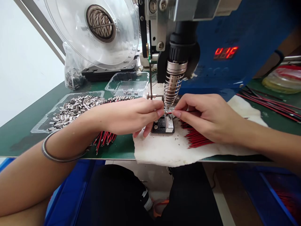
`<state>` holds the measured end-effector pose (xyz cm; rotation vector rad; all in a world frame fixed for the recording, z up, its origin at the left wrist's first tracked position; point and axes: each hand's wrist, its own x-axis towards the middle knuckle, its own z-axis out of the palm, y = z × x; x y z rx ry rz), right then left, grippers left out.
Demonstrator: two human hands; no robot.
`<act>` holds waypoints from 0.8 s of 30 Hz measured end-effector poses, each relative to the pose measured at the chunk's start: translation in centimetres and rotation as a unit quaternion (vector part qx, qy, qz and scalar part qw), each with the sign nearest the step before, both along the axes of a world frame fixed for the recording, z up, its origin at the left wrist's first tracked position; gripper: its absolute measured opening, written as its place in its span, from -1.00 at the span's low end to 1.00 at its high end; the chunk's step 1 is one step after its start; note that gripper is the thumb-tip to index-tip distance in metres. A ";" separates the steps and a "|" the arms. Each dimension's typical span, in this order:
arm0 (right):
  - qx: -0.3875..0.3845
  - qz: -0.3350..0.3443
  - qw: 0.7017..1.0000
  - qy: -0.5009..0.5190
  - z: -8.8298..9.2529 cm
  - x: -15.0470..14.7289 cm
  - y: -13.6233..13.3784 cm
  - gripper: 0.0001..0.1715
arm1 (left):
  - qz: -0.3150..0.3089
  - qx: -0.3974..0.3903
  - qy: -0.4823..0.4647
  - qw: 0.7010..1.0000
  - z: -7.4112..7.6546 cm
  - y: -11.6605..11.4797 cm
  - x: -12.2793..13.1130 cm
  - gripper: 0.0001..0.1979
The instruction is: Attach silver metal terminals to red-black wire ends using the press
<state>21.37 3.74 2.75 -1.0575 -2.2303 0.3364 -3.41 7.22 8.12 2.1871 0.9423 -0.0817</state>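
Note:
My left hand (131,116) reaches in from the left, its thumb and fingertips pinched at the small metal fixture (169,123). Whatever it grips is too small to make out. From the right, my right hand (204,116) pinches a thin red-and-black wire (168,113) over the top of that fixture. The soldering tip with its coiled spring (174,81) stands directly above, between my two hands. Under my right hand a bundle of red-and-black wires (197,138) lies on a white cloth (160,153). More wires (104,139) lie below my left wrist.
A clear tray (39,125) of small metal connectors (75,110) sits at left. Behind it are another clear plastic tray (129,82) and a large transparent reel (68,18). The blue machine housing (211,75) shows a red display (226,52). Further wires (272,103) lie at right.

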 end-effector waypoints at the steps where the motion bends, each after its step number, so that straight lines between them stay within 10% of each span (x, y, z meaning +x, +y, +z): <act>1: -0.002 -0.003 1.000 0.003 0.0 -0.1 -0.1 -0.77 | 0.000 0.001 -0.002 1.000 0.0 0.0 0.0 -0.70; 24: -0.030 -0.026 0.999 0.025 0.1 -0.6 -0.7 -0.75 | 0.008 0.009 -0.003 1.000 0.1 -0.1 0.1 -0.68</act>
